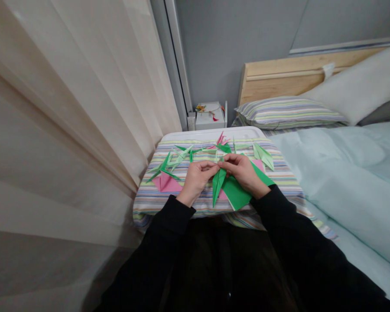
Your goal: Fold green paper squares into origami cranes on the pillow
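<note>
Between my two hands is a folded green origami paper [218, 187], its long point hanging down toward me. My left hand [199, 175] pinches its upper end from the left. From the right, my right hand [241, 171] pinches the same end, the fingertips of both hands almost meeting. Flat green paper sheets [236, 194] lie under my right hand, with pink paper [258, 164] showing beside them. Left of my hands rest a dark green origami piece [164, 168] and a pink folded paper [167, 183].
Several light green folded pieces [263, 156] and a pink one [221, 139] lie along the back of the striped cloth [289, 184] on a small table. A curtain [68, 108] hangs close on the left. The bed [351, 173] stands on the right.
</note>
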Demonstrator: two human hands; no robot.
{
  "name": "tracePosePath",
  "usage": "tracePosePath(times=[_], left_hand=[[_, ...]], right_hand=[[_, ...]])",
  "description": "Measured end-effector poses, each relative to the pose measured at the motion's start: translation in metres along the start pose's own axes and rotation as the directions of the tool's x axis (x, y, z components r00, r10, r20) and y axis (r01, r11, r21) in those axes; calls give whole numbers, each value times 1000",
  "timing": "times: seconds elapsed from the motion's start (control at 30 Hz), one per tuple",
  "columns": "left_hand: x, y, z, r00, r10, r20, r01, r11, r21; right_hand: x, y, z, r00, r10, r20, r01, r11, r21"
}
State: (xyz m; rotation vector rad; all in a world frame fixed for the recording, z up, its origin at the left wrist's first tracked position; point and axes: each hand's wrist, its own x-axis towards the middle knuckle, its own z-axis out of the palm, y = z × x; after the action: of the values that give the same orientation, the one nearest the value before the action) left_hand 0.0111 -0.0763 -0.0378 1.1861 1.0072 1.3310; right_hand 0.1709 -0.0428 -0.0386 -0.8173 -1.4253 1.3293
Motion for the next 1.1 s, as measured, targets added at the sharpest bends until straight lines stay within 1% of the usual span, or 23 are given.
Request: tracePosePath(times=[0.27, 0.4, 0.47, 0.53, 0.63, 0.7, 0.73, 0.83, 0.93, 1.03, 1.1], left_hand=[[1, 0, 0, 1000, -7, 14, 7, 1000, -1], [0, 2, 1, 1000, -19, 12, 19, 1000, 24], [0, 2, 2, 1000, -23, -9, 23, 1000, 11], [2, 0, 1, 999, 1, -34, -2, 1000, -21], [4, -3, -1, 995, 65, -73, -69, 996, -54], [6, -5, -2, 992, 80, -96, -86, 994, -65], [6, -6, -3, 992, 74, -101, -81, 994, -72], [6, -6, -3, 996, 34, -87, -43, 994, -105], [4, -4, -2, 998, 2, -56, -9, 991, -134], [2, -1, -1, 1000, 7, -17, -10, 990, -141], [2, -1, -1, 1000, 23, -11, -24, 992, -125]], right_hand=[[1, 3, 0, 999, -12, -34, 14, 998, 60], [6, 4, -4, 989, 11, -147, 17, 982, 187], [7, 4, -5, 984, 20, -179, 16, 980, 199], [6, 3, -5, 988, 7, -156, 21, 983, 182], [3, 2, -3, 999, -26, -32, 30, 988, 152], [0, 1, 0, 998, -44, 49, 38, 992, 118], [0, 1, 1, 996, -51, 68, 44, 993, 106], [-1, 1, 2, 996, -73, 51, 67, 992, 107], [-2, 1, 1, 989, -144, -15, 145, 986, 82], [-2, 0, 1, 974, -222, -45, 222, 975, 4], [-2, 0, 1, 971, -239, -34, 237, 970, -46]])
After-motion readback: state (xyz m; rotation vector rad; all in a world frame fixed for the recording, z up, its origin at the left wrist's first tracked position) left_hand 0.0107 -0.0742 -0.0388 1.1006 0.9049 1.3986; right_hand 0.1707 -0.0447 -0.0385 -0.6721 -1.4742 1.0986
